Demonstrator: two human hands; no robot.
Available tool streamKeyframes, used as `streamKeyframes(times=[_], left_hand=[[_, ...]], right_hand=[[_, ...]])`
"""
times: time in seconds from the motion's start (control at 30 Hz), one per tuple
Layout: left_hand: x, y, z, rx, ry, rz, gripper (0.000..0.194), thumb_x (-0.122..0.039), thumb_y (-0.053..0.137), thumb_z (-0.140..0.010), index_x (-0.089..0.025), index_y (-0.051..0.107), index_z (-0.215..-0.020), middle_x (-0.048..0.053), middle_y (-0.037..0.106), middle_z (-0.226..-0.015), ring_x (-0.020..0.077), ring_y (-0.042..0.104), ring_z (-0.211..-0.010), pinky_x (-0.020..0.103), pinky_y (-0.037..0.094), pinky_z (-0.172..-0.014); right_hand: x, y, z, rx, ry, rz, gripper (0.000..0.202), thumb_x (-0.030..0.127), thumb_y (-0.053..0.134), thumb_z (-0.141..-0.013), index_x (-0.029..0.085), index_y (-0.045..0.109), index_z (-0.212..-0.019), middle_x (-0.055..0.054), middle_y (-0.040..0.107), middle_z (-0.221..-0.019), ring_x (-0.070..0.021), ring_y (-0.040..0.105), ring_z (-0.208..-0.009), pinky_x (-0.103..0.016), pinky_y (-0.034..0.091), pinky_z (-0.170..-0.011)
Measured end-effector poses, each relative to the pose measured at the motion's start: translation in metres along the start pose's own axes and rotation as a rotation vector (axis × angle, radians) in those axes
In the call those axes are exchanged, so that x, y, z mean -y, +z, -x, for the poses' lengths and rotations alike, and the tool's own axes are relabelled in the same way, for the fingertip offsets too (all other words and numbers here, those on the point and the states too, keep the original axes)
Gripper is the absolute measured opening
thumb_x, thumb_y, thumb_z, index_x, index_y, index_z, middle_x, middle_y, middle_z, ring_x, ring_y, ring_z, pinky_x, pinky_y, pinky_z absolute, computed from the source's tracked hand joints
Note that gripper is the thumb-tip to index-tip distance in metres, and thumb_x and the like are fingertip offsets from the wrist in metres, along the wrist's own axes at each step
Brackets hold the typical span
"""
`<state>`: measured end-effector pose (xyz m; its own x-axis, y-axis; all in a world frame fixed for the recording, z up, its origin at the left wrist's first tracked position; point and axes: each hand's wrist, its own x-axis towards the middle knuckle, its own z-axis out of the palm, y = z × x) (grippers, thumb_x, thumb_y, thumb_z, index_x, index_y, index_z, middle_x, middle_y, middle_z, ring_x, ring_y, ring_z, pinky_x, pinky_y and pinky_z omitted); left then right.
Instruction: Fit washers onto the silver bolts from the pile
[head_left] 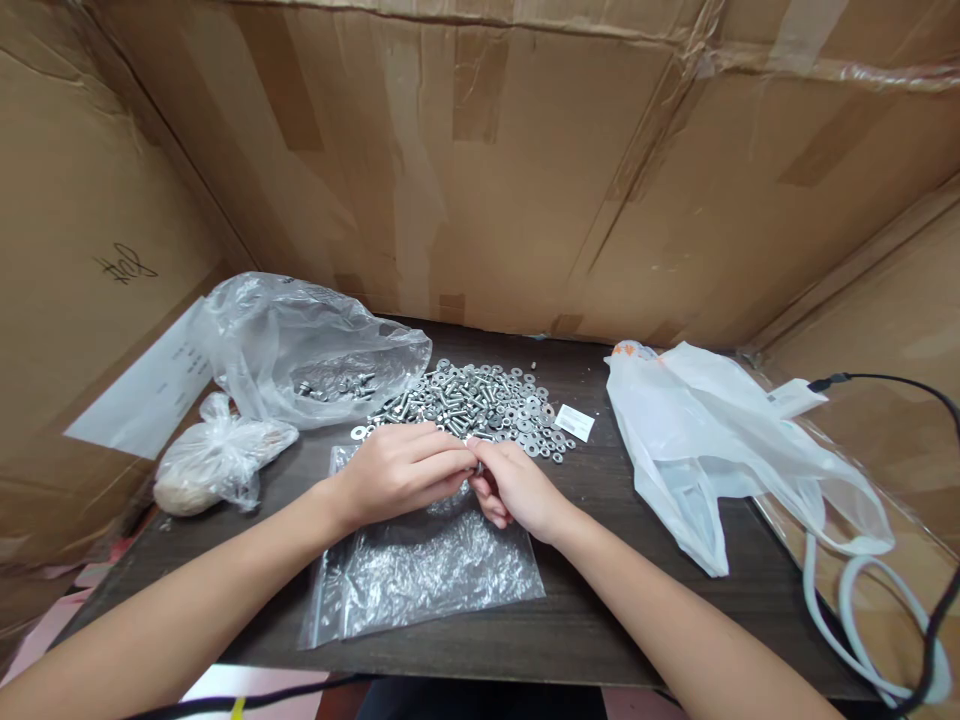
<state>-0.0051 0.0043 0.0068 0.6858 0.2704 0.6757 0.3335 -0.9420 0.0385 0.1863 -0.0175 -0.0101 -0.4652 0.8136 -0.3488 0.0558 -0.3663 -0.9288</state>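
Observation:
My left hand (409,465) and my right hand (521,490) meet at their fingertips over the front of a metal pile. Both are closed in a pinch around a small metal fastener (478,468), mostly hidden by the fingers, so its exact kind is unclear. Just beyond them spreads the heap of silver bolts (469,392), with flat washers (532,420) and nuts (557,457) along its right side. Beneath my hands lies a flat clear zip bag (442,575); whether anything is in it I cannot tell.
At the left stand a large clear bag (300,330) with bolts inside and a knotted bag (217,460). A small white label (575,423) lies right of the pile. Farther right are a white plastic bag (675,420) and a cable (930,620). Cardboard walls (525,200) enclose the dark table (600,600).

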Motion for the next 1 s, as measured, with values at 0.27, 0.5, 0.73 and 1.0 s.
streamKeyframes(times=[0.27, 0.5, 0.73, 1.0], left_hand=[[-0.007, 0.003, -0.004, 0.004, -0.521, 0.446, 0.008, -0.014, 0.066, -0.086, -0.017, 0.070, -0.092, 0.000, 0.071, -0.078, 0.0109, 0.062, -0.063, 0.022, 0.051, -0.060], [-0.012, 0.004, -0.005, -0.022, -0.531, 0.501, 0.008, -0.013, 0.066, -0.085, -0.015, 0.069, -0.092, 0.001, 0.069, -0.077, 0.0104, 0.060, -0.062, 0.021, 0.050, -0.059], [-0.007, 0.004, 0.001, -0.028, -0.133, 0.112, 0.009, -0.017, 0.063, -0.094, -0.016, 0.068, -0.100, 0.004, 0.075, -0.089, 0.0150, 0.070, -0.075, 0.026, 0.055, -0.066], [-0.003, 0.002, 0.001, 0.022, -0.074, 0.038, 0.011, -0.018, 0.060, -0.096, -0.017, 0.068, -0.103, 0.004, 0.076, -0.093, 0.0157, 0.071, -0.076, 0.026, 0.055, -0.065]], right_hand=[[0.009, 0.000, 0.012, -0.273, -0.471, 0.478, 0.033, 0.042, 0.044, -0.102, 0.018, 0.056, -0.082, 0.000, 0.058, -0.068, -0.0127, 0.050, -0.056, -0.025, 0.038, -0.056], [0.006, 0.002, 0.012, -0.263, -0.528, 0.527, 0.044, 0.042, 0.038, -0.104, 0.019, 0.049, -0.069, 0.002, 0.047, -0.060, -0.0128, 0.044, -0.054, -0.027, 0.033, -0.055], [0.000, 0.003, 0.001, -0.076, -0.047, 0.024, 0.059, 0.066, 0.047, -0.091, 0.022, 0.041, -0.052, 0.007, 0.033, -0.037, -0.0081, 0.031, -0.031, -0.022, 0.028, -0.035], [0.001, -0.003, -0.001, -0.006, 0.020, 0.008, 0.055, 0.058, 0.044, -0.094, 0.021, 0.046, -0.053, 0.005, 0.037, -0.034, -0.0087, 0.034, -0.029, -0.021, 0.031, -0.034]])
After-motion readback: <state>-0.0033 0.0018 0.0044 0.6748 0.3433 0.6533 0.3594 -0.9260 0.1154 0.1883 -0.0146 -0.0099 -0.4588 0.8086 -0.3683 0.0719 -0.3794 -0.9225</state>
